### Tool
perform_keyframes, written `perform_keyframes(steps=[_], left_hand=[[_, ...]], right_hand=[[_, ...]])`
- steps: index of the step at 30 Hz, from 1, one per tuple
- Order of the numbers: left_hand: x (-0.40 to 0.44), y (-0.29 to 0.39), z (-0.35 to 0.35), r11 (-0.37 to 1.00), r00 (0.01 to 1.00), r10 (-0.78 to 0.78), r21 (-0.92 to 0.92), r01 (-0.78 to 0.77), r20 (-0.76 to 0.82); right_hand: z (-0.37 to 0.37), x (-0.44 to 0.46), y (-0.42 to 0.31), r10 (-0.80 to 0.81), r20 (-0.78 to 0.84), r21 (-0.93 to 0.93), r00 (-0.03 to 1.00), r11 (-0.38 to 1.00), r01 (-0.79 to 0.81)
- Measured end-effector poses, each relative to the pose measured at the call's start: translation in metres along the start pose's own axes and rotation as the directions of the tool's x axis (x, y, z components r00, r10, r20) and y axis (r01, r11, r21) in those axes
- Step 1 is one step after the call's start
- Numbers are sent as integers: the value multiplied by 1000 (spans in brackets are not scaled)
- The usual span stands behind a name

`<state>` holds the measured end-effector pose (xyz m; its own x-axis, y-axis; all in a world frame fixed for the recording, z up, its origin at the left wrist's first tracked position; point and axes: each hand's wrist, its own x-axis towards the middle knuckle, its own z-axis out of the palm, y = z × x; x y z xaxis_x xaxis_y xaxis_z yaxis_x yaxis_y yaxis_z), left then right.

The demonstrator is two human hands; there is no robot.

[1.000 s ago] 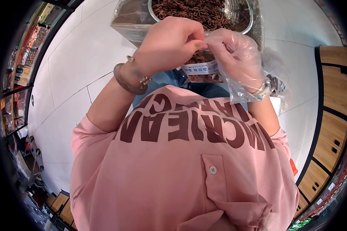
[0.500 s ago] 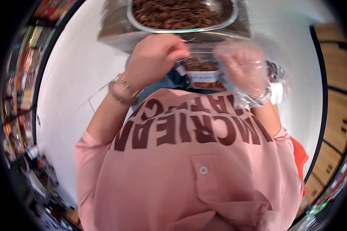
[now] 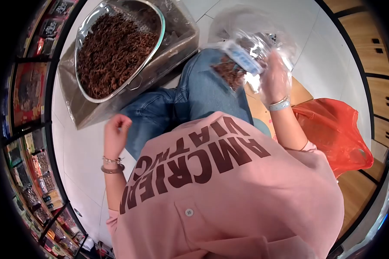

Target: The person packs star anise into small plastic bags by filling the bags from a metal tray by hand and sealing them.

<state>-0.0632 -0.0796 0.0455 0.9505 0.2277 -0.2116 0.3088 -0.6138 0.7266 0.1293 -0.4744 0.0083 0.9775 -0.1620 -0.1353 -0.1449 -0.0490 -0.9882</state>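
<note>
My right hand point(image 3: 275, 78), in a clear plastic glove, is closed at the edge of a small clear packet point(image 3: 229, 74) of dark brown dried pieces. A white and blue label point(image 3: 243, 57) runs across its upper part; motion blurs the packet. Just beyond lies a large clear plastic bag point(image 3: 240, 19) with shiny packets in it. My bare left hand point(image 3: 117, 134), with bracelets at the wrist, hangs left of my knee, fingers curled in and nothing seen in them. Ahead of it is a metal basin point(image 3: 161, 36) heaped with brown dried pieces point(image 3: 112, 56).
The basin rests on a plastic-lined box point(image 3: 179, 49). My jeans-clad leg point(image 3: 207, 86) stands beside it. Cardboard point(image 3: 300, 90) and a red plastic bag point(image 3: 328, 129) lie to the right. Shelves of packaged goods point(image 3: 30, 99) line the left; wooden drawers point(image 3: 367, 56) line the right.
My view has turned toward the right. My right hand has carried the packet from before my lap to the right, near the large bag. My left hand has drawn away to the left.
</note>
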Motion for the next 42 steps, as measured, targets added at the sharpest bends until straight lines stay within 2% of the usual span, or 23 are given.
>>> perform_keyframes(steps=[1,2,5,7,9,10,11,12,14,15,16,17,18,19,22,23,24,27,31,37,40,42], left_hand=[[-1,0,11,1000,999,13,-9,-13,44],[-1,-3,23,1000,996,24,-21,-22,89],[4,2,45,997,982,-32,76,18,185],[7,7,53,998,974,-35,65,21,225],[15,15,56,997,978,-8,83,-9,209],[14,19,57,996,979,-3,87,-15,203],[12,20,58,997,981,-2,82,-14,194],[12,17,58,997,983,-1,80,-14,184],[13,18,57,997,984,-15,79,1,180],[11,21,56,997,983,-34,79,20,182],[10,22,56,996,981,-56,76,43,183],[8,17,58,996,981,-54,75,41,185],[7,15,61,997,980,-41,75,27,196],[6,13,64,997,978,-29,79,13,209],[10,20,68,996,969,17,83,-39,247],[11,23,69,995,965,31,82,-54,259],[14,25,70,994,965,45,87,-70,259],[19,30,73,990,963,78,92,-105,257],[17,33,76,989,963,82,95,-110,258],[11,31,76,991,967,81,89,-105,241],[11,29,77,990,968,94,84,-117,235],[12,28,78,988,968,106,83,-128,229]], right_hand=[[-14,4,17,151,-121,198,981,972,-125],[-25,12,38,360,-208,470,910,852,-230],[-52,28,76,573,-306,471,760,785,-402],[-81,53,145,393,-126,-10,911,918,-397],[-82,105,168,420,-26,90,907,905,-417],[-77,141,167,517,-16,408,856,785,-467],[-71,169,164,602,28,677,798,576,-458],[-67,180,162,662,101,872,743,301,-387],[-59,160,133,705,-9,825,709,406,-392],[-65,153,127,664,-116,665,738,604,-439],[-71,146,122,614,-221,454,757,752,-477],[-93,142,125,460,-305,9,834,877,-481],[-107,133,129,291,-301,-441,908,802,-403],[-91,112,125,1,-583,-523,812,765,-377],[-89,80,139,-224,-236,-774,946,631,-44],[-85,65,139,-169,-35,-877,985,477,50],[-77,48,134,-73,156,-932,985,318,172],[-58,16,144,-22,221,-946,975,238,220],[-60,9,168,35,223,-962,974,171,214],[-60,0,165,36,227,-952,973,217,214],[-66,-1,179,-165,264,-930,950,218,296],[-67,2,167,-70,231,-913,970,328,241]])
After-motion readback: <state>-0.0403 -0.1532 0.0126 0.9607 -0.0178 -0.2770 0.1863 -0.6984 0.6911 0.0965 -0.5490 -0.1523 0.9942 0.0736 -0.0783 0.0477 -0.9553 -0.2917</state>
